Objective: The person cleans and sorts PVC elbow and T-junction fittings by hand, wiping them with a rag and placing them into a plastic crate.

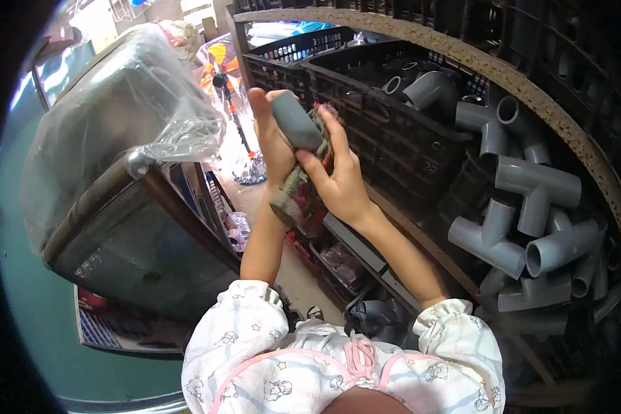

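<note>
Held up in front of me is a short grey pipe fitting (pixel 297 121), tilted, its smooth side facing up. My left hand (pixel 274 141) grips it from the left, with the thumb raised and the fingers mostly hidden behind it. My right hand (pixel 341 181) holds a greenish-red patterned cloth (pixel 295 196) against the fitting's right side. Part of the cloth hangs below the fitting, between my two forearms.
Black crates (pixel 386 138) stand on a shelf at the right, with grey T-shaped pipe fittings (pixel 538 183) piled beside them. A plastic-covered seat (pixel 117 117) is at the left. Below my hands are lower bins (pixel 341 265). A fan (pixel 221 79) stands behind.
</note>
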Action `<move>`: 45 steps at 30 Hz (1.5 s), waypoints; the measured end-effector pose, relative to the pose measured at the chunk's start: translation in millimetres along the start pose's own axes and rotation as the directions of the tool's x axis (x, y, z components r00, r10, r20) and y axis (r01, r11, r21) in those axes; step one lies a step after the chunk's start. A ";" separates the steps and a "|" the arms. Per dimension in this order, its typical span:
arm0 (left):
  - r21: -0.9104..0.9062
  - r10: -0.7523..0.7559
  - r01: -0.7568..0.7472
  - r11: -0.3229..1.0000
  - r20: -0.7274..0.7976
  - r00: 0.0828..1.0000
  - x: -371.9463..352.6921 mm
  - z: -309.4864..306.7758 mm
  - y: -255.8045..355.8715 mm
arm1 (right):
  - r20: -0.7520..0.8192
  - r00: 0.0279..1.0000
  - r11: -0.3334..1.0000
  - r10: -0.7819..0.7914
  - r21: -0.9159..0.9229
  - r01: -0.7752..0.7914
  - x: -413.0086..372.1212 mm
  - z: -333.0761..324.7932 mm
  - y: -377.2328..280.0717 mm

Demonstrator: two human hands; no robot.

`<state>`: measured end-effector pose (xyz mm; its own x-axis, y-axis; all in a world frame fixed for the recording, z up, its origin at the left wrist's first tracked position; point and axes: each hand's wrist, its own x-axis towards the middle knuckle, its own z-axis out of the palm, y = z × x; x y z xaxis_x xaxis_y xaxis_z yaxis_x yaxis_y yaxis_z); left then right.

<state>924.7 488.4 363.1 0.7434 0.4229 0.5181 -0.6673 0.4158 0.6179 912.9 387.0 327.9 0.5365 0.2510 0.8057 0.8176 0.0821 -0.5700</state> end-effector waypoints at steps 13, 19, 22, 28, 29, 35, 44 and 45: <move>0.358 0.128 -0.271 0.894 0.375 0.918 71.2 19.3 -46.9 | 0.041 0.816 0.806 0.576 0.140 -0.575 -129.5 -75.7 -32.7; 0.628 -0.107 -0.375 0.681 0.593 0.798 96.9 36.2 -59.0 | -0.169 0.672 0.684 0.721 0.019 -0.729 -202.7 -106.4 -49.1; 0.689 -0.156 -0.381 0.617 0.581 0.799 103.8 29.1 -65.1 | -0.292 0.569 0.603 0.769 0.032 -0.797 -242.7 -114.1 -59.1; 0.602 0.060 -0.670 0.435 0.723 0.689 118.0 -1.7 -99.4 | -0.489 0.562 0.674 0.667 0.077 -0.734 -256.1 -134.8 -136.1; 0.586 0.098 -0.705 0.399 0.737 0.668 115.1 -1.0 -100.3 | -0.519 0.553 0.689 0.652 0.100 -0.718 -257.2 -141.4 -151.5; 0.607 0.276 -0.762 0.225 0.711 0.647 195.6 -52.7 -150.4 | -0.667 0.490 0.704 0.562 0.074 -0.706 -294.7 -171.6 -228.8; 0.791 0.211 -0.571 0.219 0.533 0.819 204.7 -58.4 -145.8 | -0.969 -0.213 0.666 -0.124 0.078 -0.742 -388.1 -206.7 -288.2; 0.796 0.205 -0.563 0.223 0.526 0.825 205.2 -55.7 -144.9 | -0.953 -0.239 0.617 -0.184 0.077 -0.783 -388.4 -207.2 -292.6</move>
<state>1171.4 559.7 346.9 0.5006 0.0105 0.8656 -0.5308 -0.7862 0.3165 508.7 65.7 215.2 -0.0790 -0.9947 0.0659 0.0685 -0.0714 -0.9951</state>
